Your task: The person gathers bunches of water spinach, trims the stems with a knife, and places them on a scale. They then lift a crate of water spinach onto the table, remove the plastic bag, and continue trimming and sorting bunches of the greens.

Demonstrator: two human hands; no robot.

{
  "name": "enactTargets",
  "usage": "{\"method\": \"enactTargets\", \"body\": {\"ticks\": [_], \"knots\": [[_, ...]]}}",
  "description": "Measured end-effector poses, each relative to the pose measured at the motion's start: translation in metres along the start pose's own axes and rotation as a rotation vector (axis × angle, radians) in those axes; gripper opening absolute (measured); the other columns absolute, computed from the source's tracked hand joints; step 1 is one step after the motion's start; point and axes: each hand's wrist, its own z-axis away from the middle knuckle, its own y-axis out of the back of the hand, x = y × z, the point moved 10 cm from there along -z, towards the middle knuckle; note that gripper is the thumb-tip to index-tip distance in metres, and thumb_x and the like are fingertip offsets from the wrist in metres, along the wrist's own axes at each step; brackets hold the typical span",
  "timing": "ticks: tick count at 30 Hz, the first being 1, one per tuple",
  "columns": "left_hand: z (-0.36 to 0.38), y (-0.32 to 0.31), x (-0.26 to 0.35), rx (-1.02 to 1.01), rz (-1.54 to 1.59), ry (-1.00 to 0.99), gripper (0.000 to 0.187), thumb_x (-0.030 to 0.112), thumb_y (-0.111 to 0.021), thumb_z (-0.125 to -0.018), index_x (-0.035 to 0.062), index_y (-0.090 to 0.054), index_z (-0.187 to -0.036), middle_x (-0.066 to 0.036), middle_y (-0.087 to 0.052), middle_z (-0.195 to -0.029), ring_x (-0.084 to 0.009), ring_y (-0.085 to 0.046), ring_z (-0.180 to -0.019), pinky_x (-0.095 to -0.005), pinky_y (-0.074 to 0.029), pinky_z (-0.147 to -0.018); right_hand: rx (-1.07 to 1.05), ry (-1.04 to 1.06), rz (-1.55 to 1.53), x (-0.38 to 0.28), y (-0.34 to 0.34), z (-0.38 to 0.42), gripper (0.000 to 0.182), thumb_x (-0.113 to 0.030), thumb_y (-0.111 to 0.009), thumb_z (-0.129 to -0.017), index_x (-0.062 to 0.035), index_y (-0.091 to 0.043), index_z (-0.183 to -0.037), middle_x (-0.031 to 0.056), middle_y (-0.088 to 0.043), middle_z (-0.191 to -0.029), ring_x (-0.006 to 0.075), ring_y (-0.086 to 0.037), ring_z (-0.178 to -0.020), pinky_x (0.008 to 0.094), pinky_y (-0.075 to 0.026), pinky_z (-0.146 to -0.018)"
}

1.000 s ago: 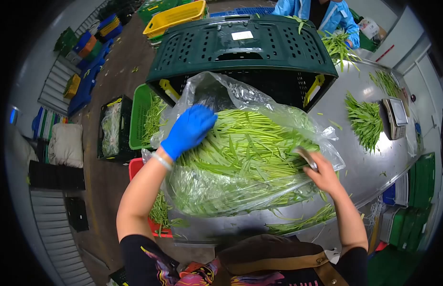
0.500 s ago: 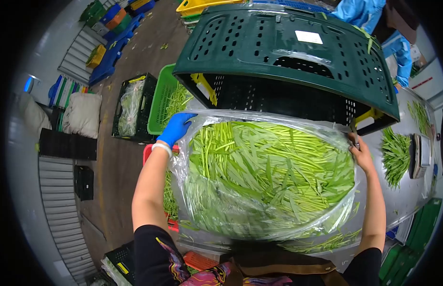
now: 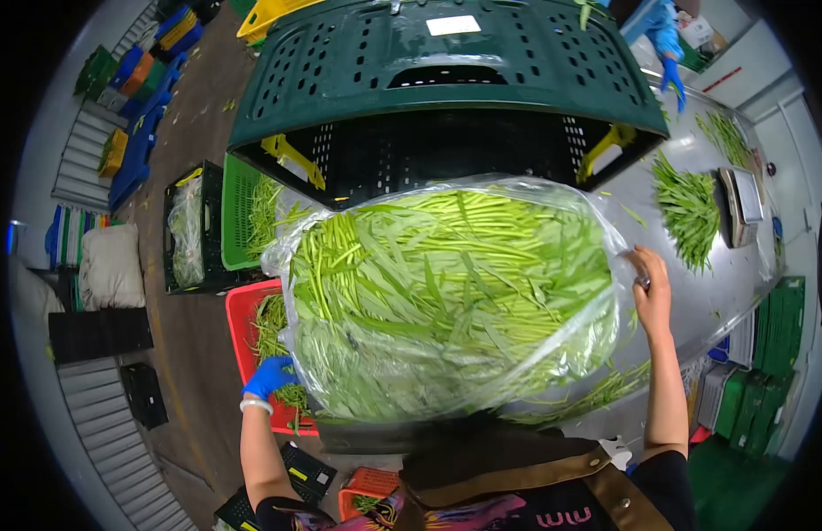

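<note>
A clear plastic bag full of long green leafy stems lies in front of me, at the mouth of a dark green crate tipped on its side. My left hand, in a blue glove, is at the bag's lower left edge, over a red crate of loose stems. Its fingers stretch toward the plastic and look open. At the bag's right edge, the curled fingers of my bare right hand are closed on the plastic. Something small and metallic shows at those fingers, too small to name.
To the right, a bundle of greens and a scale rest on the metal table. A green crate and a black crate stand at left. A co-worker's blue-gloved hand is at the table's far end.
My left hand has left the bag's upper left edge and moved down to its lower left side. My right hand remains at the right edge, slightly lower. The view has shifted right.
</note>
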Motion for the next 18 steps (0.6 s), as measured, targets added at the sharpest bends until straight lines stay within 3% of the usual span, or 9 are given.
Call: {"method": "enactTargets", "body": {"ticks": [1,3,4,6,8,13,15,17,18], "knots": [[0.009,0.011,-0.006,0.174,0.023,0.045,0.042,0.009,-0.071,-0.085,-0.0015,-0.061,-0.124,-0.017,-0.067,-0.119,-0.0228,-0.065,-0.107,-0.0353,-0.049,-0.095,0.145,0.234,0.025,-0.043,0.022,0.007,0.049,0.005,-0.059,-0.068,-0.0038,-0.060,-0.116,0.0153,-0.064,-0.107,0.0305,-0.060,-0.105,0.0404,-0.044,-0.100],[0.037,0.038,-0.020,0.526,0.068,0.136,0.043,0.009,-0.071,-0.085,-0.0017,-0.061,-0.125,-0.016,-0.067,-0.119,-0.0229,-0.064,-0.109,-0.0359,-0.049,-0.096,-0.122,0.328,-0.100,-0.086,0.006,0.021,0.057,0.005,-0.060,-0.063,-0.0076,-0.060,-0.119,0.0159,-0.061,-0.116,0.0335,-0.052,-0.120,0.0484,-0.034,-0.111],[0.064,0.064,0.024,0.785,0.251,-0.058,0.045,0.009,-0.069,-0.086,-0.0008,-0.058,-0.129,-0.016,-0.064,-0.124,-0.0242,-0.062,-0.114,-0.0363,-0.047,-0.100,-0.186,0.366,-0.089,-0.099,0.001,0.030,0.057,0.004,-0.060,-0.063,-0.0076,-0.061,-0.118,0.0154,-0.062,-0.113,0.0335,-0.053,-0.118,0.0487,-0.033,-0.111],[0.111,0.092,0.152,0.939,0.320,-0.349,0.052,0.006,-0.068,-0.086,0.0010,-0.053,-0.136,-0.016,-0.058,-0.134,-0.0252,-0.055,-0.123,-0.0375,-0.041,-0.106,-0.320,0.450,-0.068,-0.120,-0.011,0.051,0.055,0.004,-0.061,-0.063,-0.0076,-0.061,-0.117,0.0144,-0.063,-0.107,0.0336,-0.055,-0.112,0.0492,-0.032,-0.112],[0.122,0.076,0.235,0.823,0.356,-0.532,0.061,0.009,-0.070,-0.084,0.0025,-0.048,-0.140,-0.016,-0.051,-0.141,-0.0273,-0.048,-0.130,-0.0391,-0.035,-0.111,-0.401,0.370,-0.043,-0.109,-0.009,0.068,0.048,0.004,-0.062,-0.063,-0.0062,-0.064,-0.110,0.0129,-0.064,-0.101,0.0328,-0.055,-0.106,0.0470,-0.033,-0.111],[0.138,-0.033,0.409,0.542,-0.312,-0.970,0.089,0.045,-0.078,-0.073,0.0067,-0.042,-0.145,-0.019,-0.045,-0.145,-0.0397,-0.038,-0.136,-0.0504,-0.028,-0.113,-0.577,0.396,-0.221,-0.100,0.014,0.132,0.028,0.003,-0.062,-0.061,-0.0032,-0.069,-0.087,0.0098,-0.062,-0.082,0.0297,-0.057,-0.092,0.0430,-0.038,-0.105],[0.155,-0.086,0.450,0.429,-0.360,-1.087,0.086,0.046,-0.074,-0.077,0.0096,-0.040,-0.148,-0.019,-0.042,-0.146,-0.0386,-0.038,-0.136,-0.0515,-0.024,-0.115,-0.729,0.431,-0.336,-0.105,0.020,0.165,0.021,0.002,-0.062,-0.061,-0.0028,-0.069,-0.080,0.0093,-0.061,-0.078,0.0290,-0.057,-0.089,0.0422,-0.039,-0.102],[0.172,-0.136,0.471,0.403,-0.459,-1.207,0.073,0.040,-0.073,-0.079,0.0094,-0.047,-0.140,-0.018,-0.059,-0.126,-0.0358,-0.053,-0.120,-0.0491,-0.035,-0.107,-0.774,0.398,-0.397,-0.093,0.021,0.188,0.017,0.001,-0.062,-0.062,-0.0031,-0.068,-0.077,0.0079,-0.062,-0.075,0.0284,-0.058,-0.084,0.0434,-0.038,-0.106],[0.162,-0.160,0.459,0.299,-0.544,-1.131,0.063,0.037,-0.073,-0.079,0.0097,-0.051,-0.132,-0.016,-0.062,-0.114,-0.0349,-0.056,-0.110,-0.0477,-0.038,-0.100,-0.780,0.369,-0.410,-0.088,0.024,0.198,0.016,0.001,-0.061,-0.062,-0.0031,-0.067,-0.077,0.0078,-0.062,-0.075,0.0283,-0.058,-0.083,0.0437,-0.037,-0.107]]}}
